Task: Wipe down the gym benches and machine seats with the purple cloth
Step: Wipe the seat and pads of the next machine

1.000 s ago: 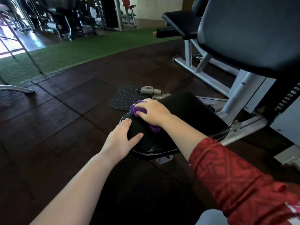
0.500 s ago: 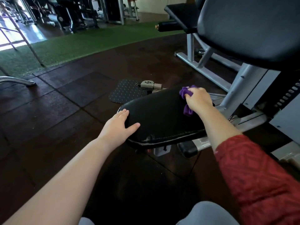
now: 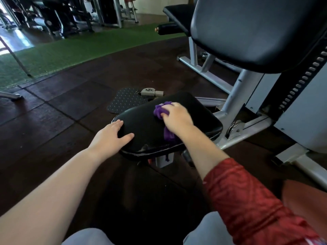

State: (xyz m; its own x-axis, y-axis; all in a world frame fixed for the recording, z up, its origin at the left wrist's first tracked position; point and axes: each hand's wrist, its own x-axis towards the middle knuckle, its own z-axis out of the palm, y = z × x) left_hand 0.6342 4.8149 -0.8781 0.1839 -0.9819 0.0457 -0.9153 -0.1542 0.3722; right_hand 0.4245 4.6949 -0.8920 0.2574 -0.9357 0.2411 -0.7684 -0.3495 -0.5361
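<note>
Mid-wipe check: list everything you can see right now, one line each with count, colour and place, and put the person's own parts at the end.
low seat pad: 1, black, centre, worn at its near edge
purple cloth: 1, purple, on the low seat pad under the right hand
upper machine pad: 1, black, top right, on a grey frame
far bench pad: 1, black, top centre
studded foot plate: 1, black, on the floor beyond the seat
rubber floor tiles: many, dark brown
turf strip: 1, green, upper left
distant machines: several, dark, top left
left hand: 1, open, flat on the seat's left edge
right hand: 1, closed on the cloth
red sleeve: 1, right arm
</note>
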